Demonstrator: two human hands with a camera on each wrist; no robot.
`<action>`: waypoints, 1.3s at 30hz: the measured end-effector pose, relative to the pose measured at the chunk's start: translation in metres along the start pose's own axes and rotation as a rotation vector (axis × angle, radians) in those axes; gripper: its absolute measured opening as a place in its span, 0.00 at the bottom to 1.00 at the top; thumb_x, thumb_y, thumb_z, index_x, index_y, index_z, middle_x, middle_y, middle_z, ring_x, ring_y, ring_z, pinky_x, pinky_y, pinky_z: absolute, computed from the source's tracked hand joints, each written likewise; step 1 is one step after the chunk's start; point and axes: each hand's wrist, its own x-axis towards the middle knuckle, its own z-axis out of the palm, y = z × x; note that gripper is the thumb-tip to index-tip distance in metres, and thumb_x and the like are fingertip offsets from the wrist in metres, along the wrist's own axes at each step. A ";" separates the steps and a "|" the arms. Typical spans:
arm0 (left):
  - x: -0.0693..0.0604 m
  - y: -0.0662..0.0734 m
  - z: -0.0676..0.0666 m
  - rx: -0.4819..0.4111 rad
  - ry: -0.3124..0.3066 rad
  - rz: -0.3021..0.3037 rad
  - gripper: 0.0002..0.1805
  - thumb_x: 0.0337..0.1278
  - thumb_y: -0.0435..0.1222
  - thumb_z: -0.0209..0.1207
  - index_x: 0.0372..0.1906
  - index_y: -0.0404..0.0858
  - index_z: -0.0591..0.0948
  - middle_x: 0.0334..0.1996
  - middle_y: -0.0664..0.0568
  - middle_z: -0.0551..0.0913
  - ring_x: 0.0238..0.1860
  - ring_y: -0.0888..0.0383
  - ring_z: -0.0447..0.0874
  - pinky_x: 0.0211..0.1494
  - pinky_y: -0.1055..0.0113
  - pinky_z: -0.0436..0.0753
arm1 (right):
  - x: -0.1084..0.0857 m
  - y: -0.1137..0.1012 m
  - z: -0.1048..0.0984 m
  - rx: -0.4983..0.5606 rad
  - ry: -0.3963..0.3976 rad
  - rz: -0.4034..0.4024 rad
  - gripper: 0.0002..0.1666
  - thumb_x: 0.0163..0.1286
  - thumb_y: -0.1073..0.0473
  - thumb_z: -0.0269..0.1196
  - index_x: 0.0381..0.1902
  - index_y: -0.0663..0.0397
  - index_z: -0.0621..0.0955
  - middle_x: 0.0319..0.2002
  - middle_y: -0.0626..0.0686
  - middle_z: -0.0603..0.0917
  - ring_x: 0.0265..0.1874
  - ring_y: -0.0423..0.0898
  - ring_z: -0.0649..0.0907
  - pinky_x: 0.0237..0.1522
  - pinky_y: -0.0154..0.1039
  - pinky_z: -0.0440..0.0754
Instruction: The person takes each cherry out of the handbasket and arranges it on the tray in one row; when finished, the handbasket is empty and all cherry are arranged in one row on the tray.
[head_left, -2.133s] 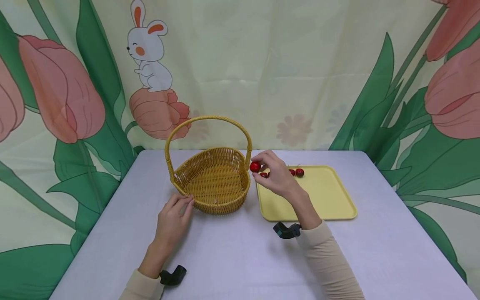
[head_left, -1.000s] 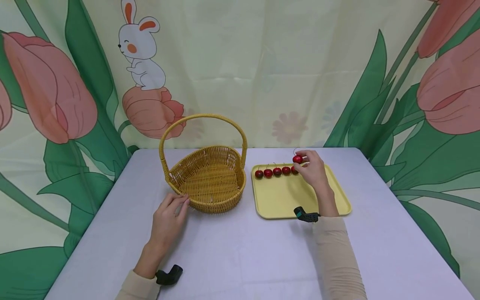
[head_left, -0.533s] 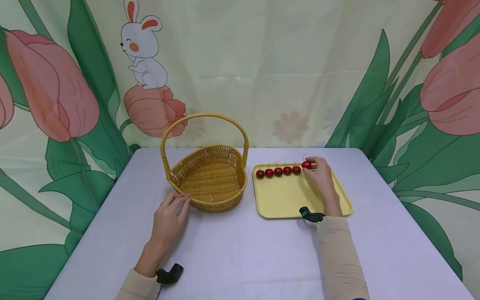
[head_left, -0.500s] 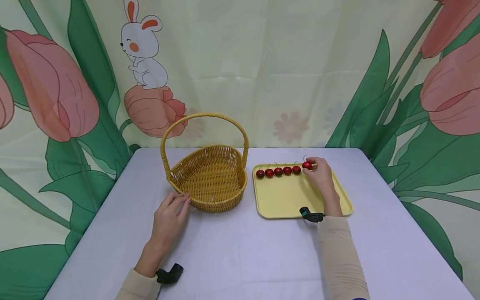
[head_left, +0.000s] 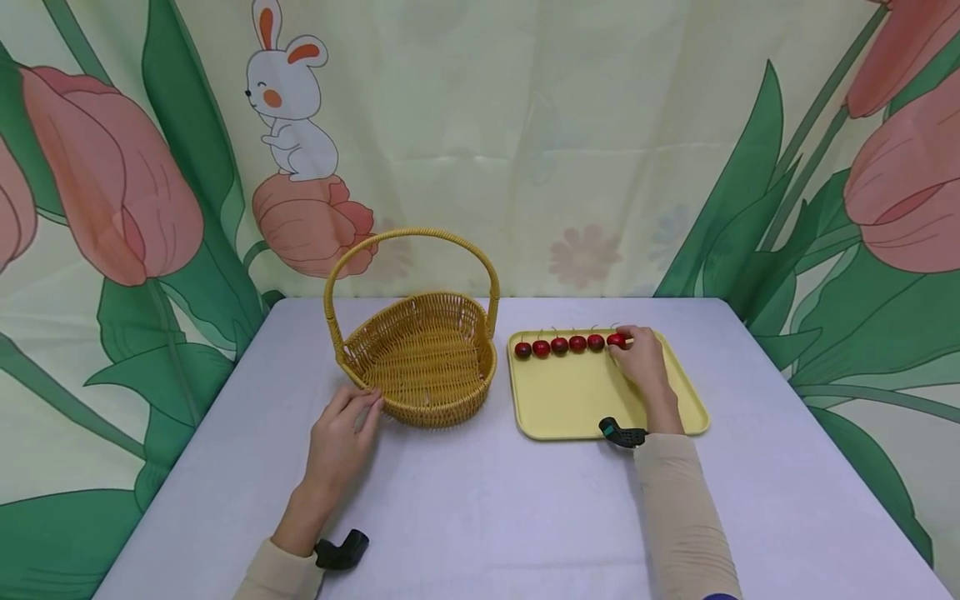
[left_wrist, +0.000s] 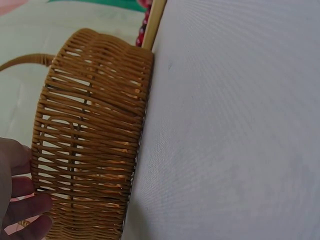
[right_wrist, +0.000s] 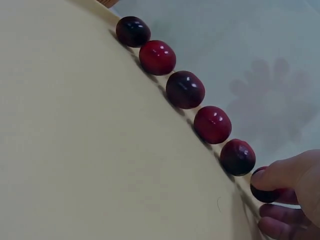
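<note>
In the head view, a wicker basket [head_left: 431, 412] with a tall arched handle stands left of centre. My left hand [head_left: 341, 437] holds its near left rim; in the left wrist view the fingers [left_wrist: 37, 205] lie against the woven side. My right hand [head_left: 642, 362] pinches a dark red cherry [head_left: 616, 340] between thumb and fingers, at the right end of a row along the far edge of the yellow tray [head_left: 577, 400]. The right wrist view has the thumb over that cherry [right_wrist: 264, 192], partly covering it. Beside it sits another cherry [right_wrist: 238, 157], a small gap apart.
Several more cherries [head_left: 559, 346] line the tray's far edge, stems up. The tray lies just right of the basket on a white-covered table [head_left: 480, 517]. Behind the table hangs a curtain [head_left: 480, 150] printed with tulips and a rabbit.
My right hand has carried the cherry rightward from beside the basket, over the tray, then lowered it to the row's right end. The left hand has stayed at the basket rim.
</note>
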 end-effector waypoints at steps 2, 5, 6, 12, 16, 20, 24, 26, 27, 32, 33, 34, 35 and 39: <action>0.000 0.000 0.000 -0.003 0.001 0.001 0.09 0.54 0.30 0.71 0.40 0.31 0.88 0.37 0.48 0.82 0.38 0.54 0.85 0.35 0.66 0.85 | 0.000 0.000 0.001 -0.009 -0.007 0.006 0.27 0.70 0.62 0.61 0.64 0.70 0.74 0.57 0.73 0.74 0.53 0.66 0.80 0.55 0.57 0.81; -0.001 0.000 0.000 -0.005 0.002 0.003 0.09 0.53 0.30 0.71 0.40 0.31 0.88 0.37 0.48 0.82 0.39 0.54 0.85 0.35 0.66 0.85 | -0.001 -0.002 0.002 -0.024 -0.020 0.016 0.27 0.72 0.62 0.60 0.64 0.70 0.74 0.58 0.73 0.74 0.54 0.66 0.79 0.57 0.58 0.80; -0.001 -0.001 0.000 -0.005 0.001 0.003 0.09 0.53 0.30 0.71 0.40 0.31 0.88 0.37 0.48 0.82 0.39 0.54 0.85 0.35 0.66 0.85 | -0.002 -0.003 0.002 -0.025 -0.022 0.018 0.27 0.72 0.62 0.60 0.64 0.70 0.74 0.59 0.73 0.74 0.55 0.66 0.78 0.57 0.58 0.79; -0.001 -0.001 -0.001 -0.001 -0.007 -0.006 0.09 0.53 0.30 0.71 0.40 0.32 0.88 0.37 0.49 0.82 0.39 0.54 0.85 0.36 0.66 0.86 | -0.004 -0.005 0.001 -0.032 -0.037 0.012 0.27 0.72 0.62 0.60 0.65 0.71 0.73 0.60 0.74 0.73 0.56 0.67 0.78 0.59 0.59 0.78; -0.001 0.000 -0.003 0.002 -0.011 -0.008 0.10 0.52 0.30 0.72 0.41 0.31 0.88 0.37 0.49 0.82 0.39 0.55 0.85 0.37 0.68 0.85 | -0.003 -0.004 0.000 -0.037 -0.040 0.002 0.28 0.71 0.62 0.60 0.66 0.71 0.73 0.59 0.74 0.75 0.56 0.68 0.79 0.58 0.60 0.79; 0.000 0.002 -0.003 -0.003 -0.016 -0.013 0.11 0.52 0.29 0.72 0.41 0.31 0.88 0.37 0.48 0.82 0.39 0.54 0.85 0.37 0.66 0.86 | -0.003 -0.005 -0.005 -0.039 -0.054 0.025 0.29 0.72 0.61 0.60 0.67 0.70 0.71 0.60 0.74 0.74 0.57 0.68 0.79 0.58 0.59 0.80; 0.003 0.004 -0.002 -0.010 -0.015 -0.009 0.10 0.52 0.29 0.72 0.41 0.31 0.88 0.36 0.47 0.82 0.37 0.53 0.85 0.35 0.61 0.87 | -0.006 -0.012 -0.014 -0.023 -0.063 0.050 0.31 0.74 0.59 0.59 0.69 0.69 0.69 0.61 0.73 0.71 0.57 0.67 0.77 0.57 0.58 0.80; 0.006 0.004 -0.002 -0.005 -0.011 0.003 0.09 0.53 0.30 0.71 0.39 0.30 0.88 0.35 0.47 0.82 0.35 0.53 0.84 0.33 0.60 0.85 | -0.008 -0.018 -0.019 -0.022 -0.045 0.036 0.31 0.74 0.58 0.59 0.70 0.69 0.69 0.61 0.72 0.71 0.57 0.66 0.77 0.56 0.58 0.80; 0.007 0.004 -0.002 -0.002 -0.009 0.011 0.08 0.54 0.30 0.71 0.38 0.31 0.88 0.34 0.47 0.82 0.35 0.53 0.83 0.33 0.59 0.84 | -0.009 -0.021 -0.022 -0.022 -0.035 0.028 0.31 0.74 0.58 0.59 0.70 0.69 0.69 0.61 0.72 0.71 0.56 0.66 0.77 0.56 0.58 0.80; 0.018 0.003 -0.005 0.022 -0.021 0.041 0.05 0.56 0.31 0.69 0.34 0.32 0.87 0.31 0.47 0.81 0.32 0.52 0.79 0.33 0.59 0.78 | -0.016 -0.038 -0.033 -0.025 0.008 0.001 0.32 0.75 0.55 0.58 0.70 0.68 0.69 0.62 0.71 0.72 0.58 0.65 0.76 0.54 0.58 0.81; 0.020 0.003 -0.005 0.028 -0.025 0.044 0.05 0.56 0.31 0.68 0.33 0.32 0.87 0.30 0.48 0.81 0.32 0.52 0.79 0.33 0.59 0.76 | -0.017 -0.041 -0.035 -0.024 0.011 -0.002 0.32 0.75 0.55 0.58 0.70 0.67 0.69 0.62 0.70 0.72 0.58 0.65 0.76 0.54 0.58 0.82; 0.023 0.003 -0.006 0.032 -0.031 0.046 0.04 0.56 0.32 0.68 0.33 0.33 0.87 0.29 0.48 0.81 0.32 0.52 0.78 0.33 0.60 0.74 | -0.018 -0.044 -0.037 -0.022 0.016 -0.007 0.32 0.75 0.54 0.58 0.70 0.66 0.69 0.62 0.70 0.72 0.58 0.65 0.76 0.54 0.58 0.82; 0.026 0.003 -0.007 0.037 -0.036 0.050 0.04 0.57 0.32 0.68 0.33 0.33 0.88 0.29 0.48 0.81 0.31 0.52 0.77 0.32 0.61 0.73 | -0.020 -0.046 -0.038 -0.020 0.020 -0.017 0.32 0.76 0.54 0.58 0.70 0.66 0.69 0.62 0.69 0.72 0.58 0.64 0.76 0.54 0.58 0.82; 0.042 0.008 -0.011 0.041 -0.066 0.075 0.07 0.59 0.34 0.67 0.38 0.34 0.88 0.30 0.48 0.82 0.32 0.51 0.79 0.34 0.60 0.74 | -0.025 -0.059 -0.042 -0.032 0.054 -0.112 0.30 0.76 0.53 0.58 0.68 0.66 0.71 0.60 0.68 0.75 0.56 0.64 0.78 0.56 0.59 0.81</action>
